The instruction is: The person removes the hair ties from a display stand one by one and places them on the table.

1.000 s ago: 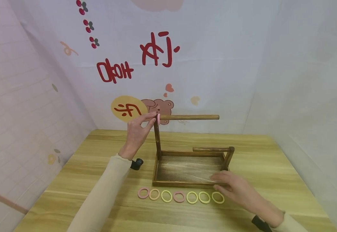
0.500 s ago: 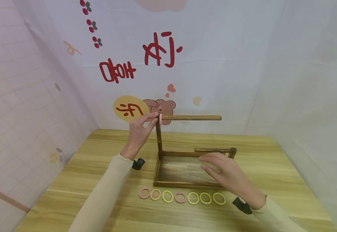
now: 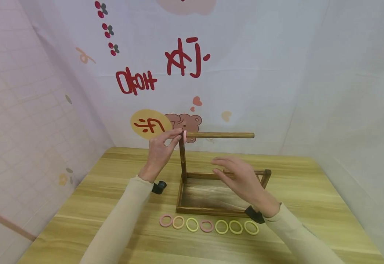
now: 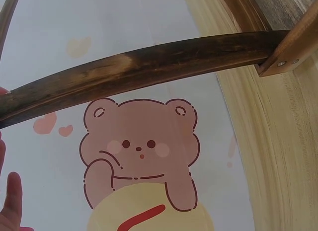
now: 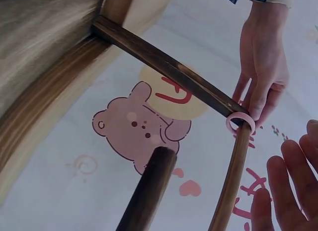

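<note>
My left hand [image 3: 160,150] pinches the top corner of a dark wooden rack [image 3: 183,157], thumb and fingers at the joint of upright and long bar [image 3: 225,135]. A pink ring [image 3: 185,136] encircles the bar right beside that joint, close to the fingertips. In the right wrist view, the same ring [image 5: 229,125] hangs around the bar's end. My right hand [image 3: 243,181] hovers over the rack with relaxed fingers and nothing in them, covering part of the short lower bar [image 5: 149,191]. The left wrist view shows the upright [image 4: 139,64] and only edges of my fingers.
In front of the rack's tray-like base [image 3: 208,211] lies a row of several pink, peach and yellow rings [image 3: 192,230] on the wooden table [image 3: 119,205]. Behind stands a white cloth backdrop [image 3: 245,91] printed with a bear and red characters.
My right hand has risen from near the right end of the ring row, moving up and left over the rack. My left hand keeps its hold at the corner; the view has shifted slightly.
</note>
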`<state>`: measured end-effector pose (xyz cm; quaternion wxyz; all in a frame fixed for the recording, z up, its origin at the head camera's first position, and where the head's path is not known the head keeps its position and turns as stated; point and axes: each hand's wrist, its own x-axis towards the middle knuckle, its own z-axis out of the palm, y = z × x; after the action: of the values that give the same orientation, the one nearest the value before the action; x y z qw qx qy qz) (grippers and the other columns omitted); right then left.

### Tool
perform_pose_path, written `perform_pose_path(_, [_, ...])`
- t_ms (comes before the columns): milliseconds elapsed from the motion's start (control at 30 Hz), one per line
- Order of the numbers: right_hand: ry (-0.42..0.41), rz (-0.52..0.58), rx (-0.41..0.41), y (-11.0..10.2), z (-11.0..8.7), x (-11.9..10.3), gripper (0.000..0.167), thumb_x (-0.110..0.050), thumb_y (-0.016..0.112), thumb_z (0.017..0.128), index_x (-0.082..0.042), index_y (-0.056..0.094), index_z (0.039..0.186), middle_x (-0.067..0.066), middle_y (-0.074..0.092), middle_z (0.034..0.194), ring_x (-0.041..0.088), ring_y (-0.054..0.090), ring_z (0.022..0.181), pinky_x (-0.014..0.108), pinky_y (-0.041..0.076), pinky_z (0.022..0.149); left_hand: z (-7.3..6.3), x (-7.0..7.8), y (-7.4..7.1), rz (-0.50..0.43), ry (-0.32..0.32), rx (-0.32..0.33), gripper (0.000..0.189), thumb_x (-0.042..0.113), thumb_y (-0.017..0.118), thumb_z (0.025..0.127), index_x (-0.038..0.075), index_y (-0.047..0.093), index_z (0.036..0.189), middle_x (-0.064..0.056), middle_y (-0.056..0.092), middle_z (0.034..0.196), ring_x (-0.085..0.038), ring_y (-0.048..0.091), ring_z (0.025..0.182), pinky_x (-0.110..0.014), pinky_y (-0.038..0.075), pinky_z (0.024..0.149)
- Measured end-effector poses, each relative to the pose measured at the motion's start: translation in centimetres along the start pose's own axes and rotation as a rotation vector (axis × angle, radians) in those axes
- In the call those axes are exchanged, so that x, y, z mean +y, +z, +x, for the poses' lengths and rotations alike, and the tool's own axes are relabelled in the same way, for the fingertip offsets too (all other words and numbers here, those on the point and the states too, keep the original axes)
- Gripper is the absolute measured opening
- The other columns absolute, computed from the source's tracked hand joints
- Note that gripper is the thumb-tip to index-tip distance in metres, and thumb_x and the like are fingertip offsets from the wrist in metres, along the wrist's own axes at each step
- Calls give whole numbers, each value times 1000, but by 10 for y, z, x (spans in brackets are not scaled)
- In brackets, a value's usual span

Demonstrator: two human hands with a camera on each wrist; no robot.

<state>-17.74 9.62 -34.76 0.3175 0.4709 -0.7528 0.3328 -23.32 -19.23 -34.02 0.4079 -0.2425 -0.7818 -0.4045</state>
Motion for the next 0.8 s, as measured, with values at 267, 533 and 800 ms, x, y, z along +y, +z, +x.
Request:
perform_pose_path(267, [-23,2,22,12,26,4,31,-8,78,93,-7,73,123,10,73,122,29,68,115,45,52,101,0,2,-1,0,-22,-6,22,7,77,93,4,79,115,-11,76,118,-28,77,96,-47,59,88])
perform_pose_path(533, [-46,-31,31,22,50,11,35,-6,81,89,-6,74,123,11,73,125,29,68,118,46,51,103,1,1,-2,-3,-25,-1,23,7,78,92,4,79,115,-11,76,118,-29,77,95,-48,59,88])
perform_pose_path(800, [-104,-50,25,33,68,17,37,-2,83,87,-2,74,123,11,74,124,32,66,122,46,51,105,1,2,-3,-22,-49,-26,23,8,76,94,4,79,117,-11,75,120,-29,76,99,-48,58,92])
